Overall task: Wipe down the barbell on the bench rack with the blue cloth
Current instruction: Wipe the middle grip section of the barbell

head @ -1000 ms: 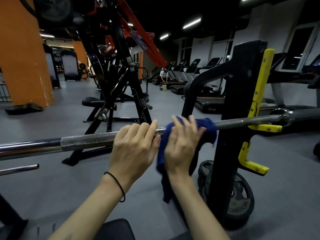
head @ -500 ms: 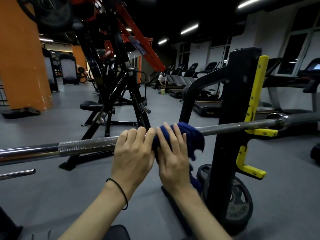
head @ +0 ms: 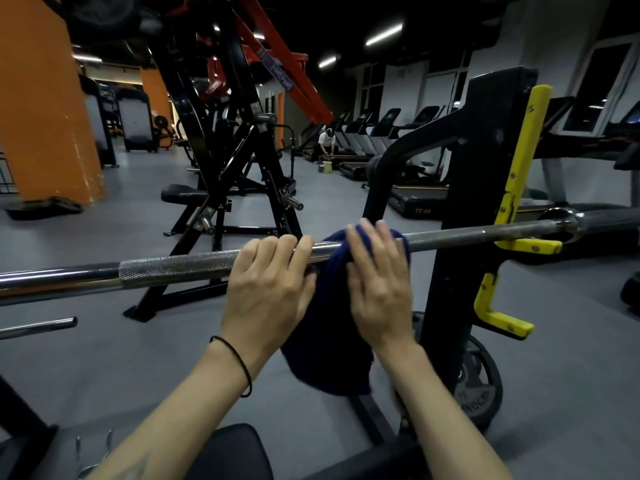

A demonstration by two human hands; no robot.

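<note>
The steel barbell runs across the view from left to right and rests on the yellow hook of the black bench rack upright. My left hand grips the bar, fingers curled over its top. Just to its right the blue cloth is draped over the bar and hangs well below it. My right hand lies over the cloth on the bar, fingers fairly straight and pressing it against the steel.
A weight plate leans at the foot of the rack upright. A black and red machine stands beyond the bar. Treadmills line the far right wall, with a person crouched near them. An orange pillar stands at left.
My right hand slid the cloth left toward my left hand, then back right along the bar. More cloth now hangs below the bar. My left hand has stayed on the bar.
</note>
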